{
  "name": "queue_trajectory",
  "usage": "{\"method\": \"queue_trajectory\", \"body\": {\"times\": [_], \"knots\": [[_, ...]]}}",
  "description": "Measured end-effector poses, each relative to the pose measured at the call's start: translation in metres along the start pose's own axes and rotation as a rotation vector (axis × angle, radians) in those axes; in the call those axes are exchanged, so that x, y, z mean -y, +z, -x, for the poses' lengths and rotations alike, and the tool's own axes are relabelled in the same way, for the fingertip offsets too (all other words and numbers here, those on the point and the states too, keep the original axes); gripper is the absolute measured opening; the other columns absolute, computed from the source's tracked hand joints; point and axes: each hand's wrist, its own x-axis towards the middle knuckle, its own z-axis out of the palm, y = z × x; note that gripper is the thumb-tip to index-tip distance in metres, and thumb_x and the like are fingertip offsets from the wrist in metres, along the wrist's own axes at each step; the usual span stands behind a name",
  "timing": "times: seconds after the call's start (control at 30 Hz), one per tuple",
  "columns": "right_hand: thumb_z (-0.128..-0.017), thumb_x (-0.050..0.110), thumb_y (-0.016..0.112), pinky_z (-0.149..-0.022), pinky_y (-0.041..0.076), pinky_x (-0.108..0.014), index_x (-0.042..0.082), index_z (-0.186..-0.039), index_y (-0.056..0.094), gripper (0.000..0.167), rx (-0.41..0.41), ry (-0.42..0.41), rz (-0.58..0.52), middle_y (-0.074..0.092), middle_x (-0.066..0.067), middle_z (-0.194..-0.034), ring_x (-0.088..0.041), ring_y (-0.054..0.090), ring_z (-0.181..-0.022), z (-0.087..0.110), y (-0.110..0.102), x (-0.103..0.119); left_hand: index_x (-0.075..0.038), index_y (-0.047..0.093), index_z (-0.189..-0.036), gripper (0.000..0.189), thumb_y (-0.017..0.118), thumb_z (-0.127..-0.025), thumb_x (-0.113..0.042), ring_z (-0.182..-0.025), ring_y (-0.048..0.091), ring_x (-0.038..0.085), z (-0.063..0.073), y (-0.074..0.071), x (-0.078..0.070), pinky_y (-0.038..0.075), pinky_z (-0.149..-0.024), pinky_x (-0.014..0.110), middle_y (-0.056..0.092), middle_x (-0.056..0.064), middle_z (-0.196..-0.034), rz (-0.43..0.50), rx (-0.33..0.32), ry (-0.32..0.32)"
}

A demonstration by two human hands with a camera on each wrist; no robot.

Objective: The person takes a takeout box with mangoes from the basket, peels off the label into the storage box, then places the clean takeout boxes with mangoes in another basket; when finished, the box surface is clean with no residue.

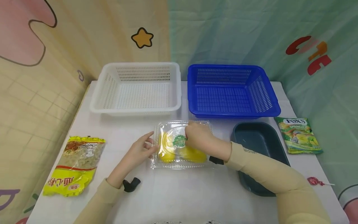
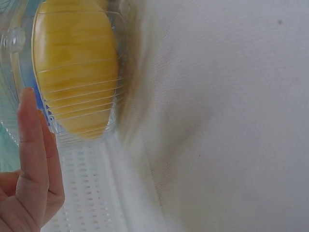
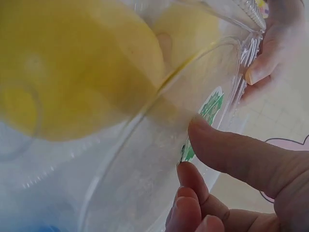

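A clear plastic clamshell box (image 1: 182,164) lies on the table in front of me, with smooth yellow fruit-like ovals (image 2: 75,63) inside. A green and white sticker (image 3: 211,107) is on its lid. My right hand (image 1: 198,137) is over the lid, thumb and curled forefinger pinching the sticker's edge in the right wrist view. My left hand (image 1: 141,150) is at the box's left side, fairly straight fingers (image 2: 33,145) and thumb touching its edge. Part of the lid is hidden under the right hand.
Behind the box stand a white basket (image 1: 137,111) and a blue basket (image 1: 235,114). A dark green tray (image 1: 255,132) lies partly under the right forearm. At left is a yellow pasta bag (image 1: 74,168); at right, a Fox's candy bag (image 1: 299,136) and a red lollipop (image 1: 314,181).
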Motion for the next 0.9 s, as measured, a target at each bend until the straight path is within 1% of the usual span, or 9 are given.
{"method": "queue_trajectory", "body": {"times": [0.2, 0.3, 0.37, 0.43, 0.57, 0.63, 0.7, 0.8, 0.9], "knots": [[-0.079, 0.015, 0.078, -0.068, 0.055, -0.033, 0.007, -0.08, 0.073, 0.009, 0.011, 0.046, -0.09, 0.07, -0.004, -0.085, -0.019, 0.063, -0.075, 0.001, 0.002, -0.01, -0.001, 0.028, -0.153, 0.075, 0.067, -0.093, -0.024, -0.074, 0.065, 0.015, -0.004, 0.004, -0.003, 0.057, -0.071, 0.028, 0.056, 0.019, -0.125, -0.001, 0.02, 0.01], [-0.081, 0.015, 0.076, -0.071, 0.054, -0.033, 0.008, -0.079, 0.071, 0.009, 0.018, 0.052, -0.14, 0.07, -0.002, -0.081, -0.018, 0.062, -0.073, 0.001, 0.002, -0.016, 0.0, 0.028, -0.153, 0.074, 0.067, -0.094, -0.023, -0.074, 0.065, 0.015, -0.005, 0.006, -0.005, 0.057, -0.071, 0.028, 0.055, 0.02, -0.125, -0.003, 0.026, 0.014], [-0.082, 0.016, 0.075, -0.07, 0.053, -0.031, 0.01, -0.077, 0.07, 0.01, 0.024, 0.045, -0.18, 0.069, -0.001, -0.078, -0.017, 0.061, -0.071, 0.001, 0.0, -0.02, 0.0, 0.028, -0.153, 0.074, 0.067, -0.094, -0.023, -0.075, 0.064, 0.015, -0.005, 0.007, -0.006, 0.058, -0.071, 0.029, 0.055, 0.02, -0.124, -0.002, 0.031, 0.021], [-0.082, 0.018, 0.075, -0.069, 0.051, -0.028, 0.011, -0.076, 0.069, 0.011, 0.028, 0.022, -0.233, 0.067, 0.001, -0.074, -0.015, 0.058, -0.069, 0.003, -0.003, -0.025, 0.001, 0.028, -0.152, 0.074, 0.066, -0.094, -0.024, -0.076, 0.064, 0.015, -0.006, 0.008, -0.008, 0.058, -0.071, 0.03, 0.055, 0.021, -0.124, 0.001, 0.034, 0.025], [-0.084, 0.024, 0.075, -0.063, 0.048, -0.024, 0.011, -0.079, 0.069, 0.015, 0.053, -0.008, -0.428, 0.064, 0.001, -0.074, -0.014, 0.054, -0.066, 0.019, -0.017, -0.043, 0.0, 0.029, -0.152, 0.074, 0.067, -0.094, -0.025, -0.079, 0.064, 0.015, -0.004, 0.007, -0.009, 0.059, -0.072, 0.03, 0.055, 0.02, -0.125, -0.01, 0.025, 0.004], [-0.086, 0.027, 0.075, -0.064, 0.05, -0.025, 0.009, -0.084, 0.07, 0.018, 0.052, 0.004, -0.533, 0.064, -0.001, -0.076, -0.014, 0.055, -0.068, 0.033, -0.025, -0.059, 0.0, 0.029, -0.152, 0.074, 0.067, -0.094, -0.025, -0.078, 0.064, 0.015, -0.003, 0.005, -0.009, 0.059, -0.072, 0.03, 0.055, 0.02, -0.126, -0.022, 0.017, -0.01], [-0.088, 0.028, 0.073, -0.065, 0.052, -0.027, 0.008, -0.088, 0.07, 0.021, 0.034, 0.058, -0.6, 0.064, -0.002, -0.079, -0.016, 0.055, -0.071, 0.052, -0.03, -0.082, -0.001, 0.029, -0.153, 0.074, 0.067, -0.094, -0.025, -0.078, 0.064, 0.015, -0.002, 0.004, -0.009, 0.059, -0.073, 0.03, 0.055, 0.02, -0.126, -0.035, 0.014, -0.018], [-0.09, 0.031, 0.07, -0.07, 0.053, -0.03, 0.005, -0.094, 0.069, 0.026, 0.009, 0.151, -0.637, 0.063, -0.002, -0.084, -0.017, 0.057, -0.077, 0.08, -0.029, -0.123, -0.001, 0.029, -0.153, 0.075, 0.067, -0.094, -0.027, -0.078, 0.064, 0.015, -0.001, 0.001, -0.008, 0.059, -0.073, 0.03, 0.055, 0.021, -0.127, -0.039, 0.016, -0.022], [-0.093, 0.032, 0.067, -0.074, 0.054, -0.03, 0.001, -0.101, 0.068, 0.032, 0.033, 0.252, -0.673, 0.064, -0.002, -0.089, -0.017, 0.059, -0.083, 0.1, -0.017, -0.165, -0.001, 0.028, -0.153, 0.076, 0.067, -0.094, -0.028, -0.079, 0.065, 0.015, 0.0, -0.001, -0.006, 0.059, -0.075, 0.031, 0.054, 0.021, -0.128, -0.038, 0.015, -0.031]]}}
